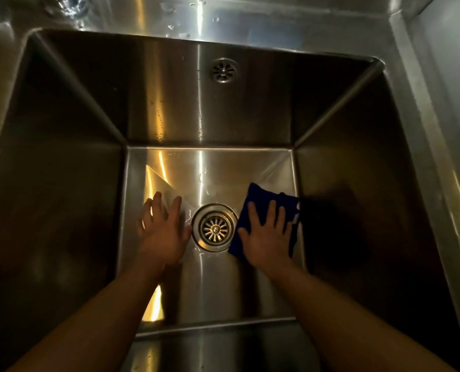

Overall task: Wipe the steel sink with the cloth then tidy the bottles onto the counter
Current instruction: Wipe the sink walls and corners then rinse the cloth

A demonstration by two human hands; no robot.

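Observation:
I look straight down into a deep steel sink (202, 108). A dark blue cloth (261, 197) lies flat on the sink floor, right of the round drain (214, 227). My right hand (267, 234) presses flat on the cloth, fingers spread. My left hand (163, 229) rests on the bare sink floor left of the drain, fingers apart, holding nothing. No bottles are in view.
An overflow grille (224, 70) sits high on the far wall. The wet steel rim (223, 17) runs behind the basin, and a raised steel ledge (422, 76) borders the right side. Steep walls close in on both arms.

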